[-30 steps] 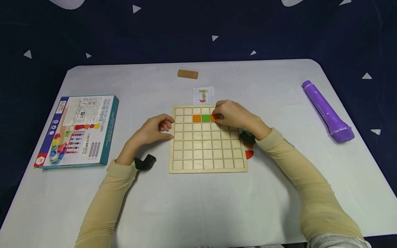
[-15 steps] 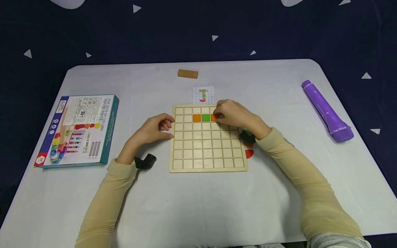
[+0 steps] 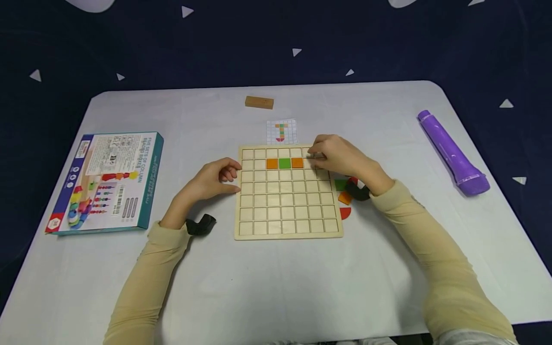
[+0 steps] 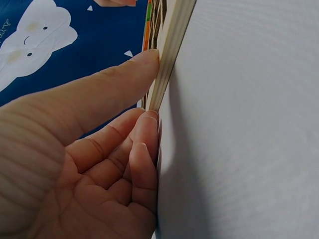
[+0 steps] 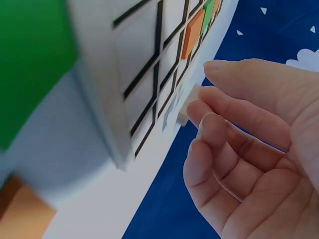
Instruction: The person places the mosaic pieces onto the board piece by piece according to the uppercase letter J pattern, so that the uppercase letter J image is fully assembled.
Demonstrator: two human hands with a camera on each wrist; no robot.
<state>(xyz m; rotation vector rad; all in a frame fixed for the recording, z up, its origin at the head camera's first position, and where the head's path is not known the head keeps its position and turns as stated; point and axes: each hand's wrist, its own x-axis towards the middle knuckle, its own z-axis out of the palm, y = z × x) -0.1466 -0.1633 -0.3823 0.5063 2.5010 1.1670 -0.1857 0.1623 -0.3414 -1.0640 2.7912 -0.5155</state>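
A pale wooden grid board (image 3: 278, 235) lies on the white table. In its second row from the back sit an orange tile (image 3: 272, 164), a green tile (image 3: 284, 163) and another orange tile (image 3: 297, 163), side by side. My left hand (image 3: 214, 178) touches the board's left edge, thumb and fingertips apart along it; the left wrist view shows the straight thumb (image 4: 114, 84) against the rim. Over the board's back right part is my right hand (image 3: 340, 154), nothing between its loosely bent fingers. Behind the board lies a pattern card (image 3: 281, 132) with a coloured figure on squares.
Right of the board are a green piece (image 3: 340, 185), an orange piece (image 3: 345, 198) and a red half-round piece (image 3: 345, 212), partly near the black wrist strap. A wooden block (image 3: 259, 102) lies at the back, a boxed toy set (image 3: 108, 182) at left, a purple flashlight (image 3: 453, 153) at right.
My right hand has let go of the right-hand orange tile and moved right and slightly back, so that tile now shows fully. The left hand stays at the board's edge.
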